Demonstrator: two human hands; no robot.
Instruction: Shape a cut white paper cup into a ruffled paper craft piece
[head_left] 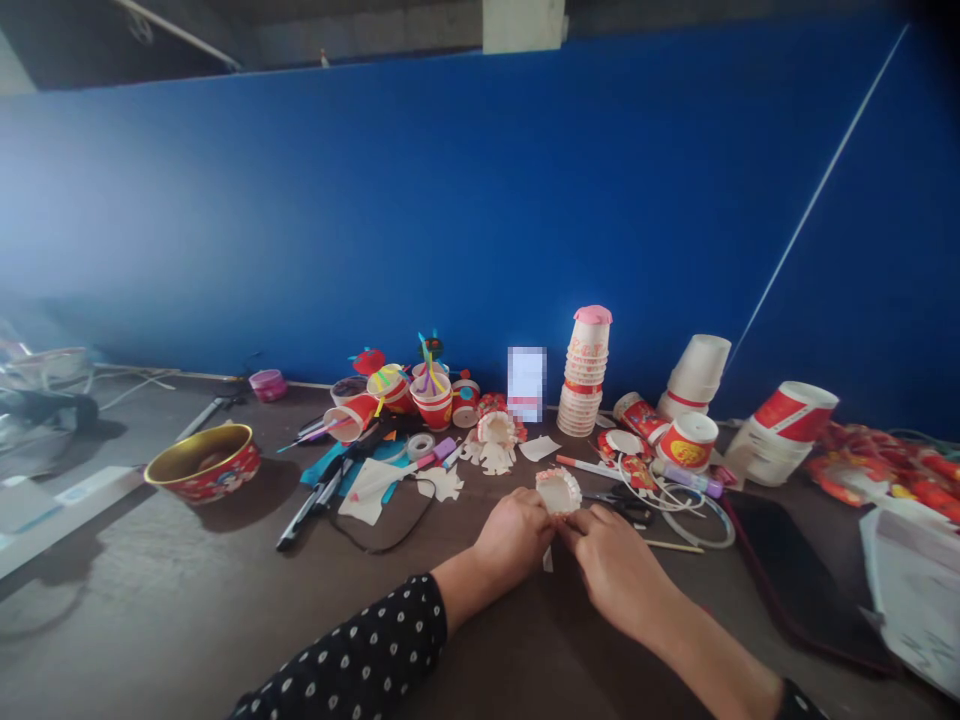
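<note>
A paper cup with its rim cut into a curled fringe (557,494) stands between my two hands, its pale inside facing me. My left hand (514,540) closes on its left side, fingers bent against the cup. From the right, my right hand (611,555) has its fingers pressed to the cup's lower right side. A small white strip (547,560) shows below the cup, between the hands. Just beyond lies another fringed paper cup (496,430) beside white paper cut-outs (442,482). Behind my right hand are dark-handled scissors (634,507), partly hidden.
A tall stack of paper cups (585,385) stands near the blue partition (480,220). On the left are a gold-lined red bowl (202,462) and a black utility knife (315,505). A dark tablet (802,580) and a white bag (915,600) lie at right.
</note>
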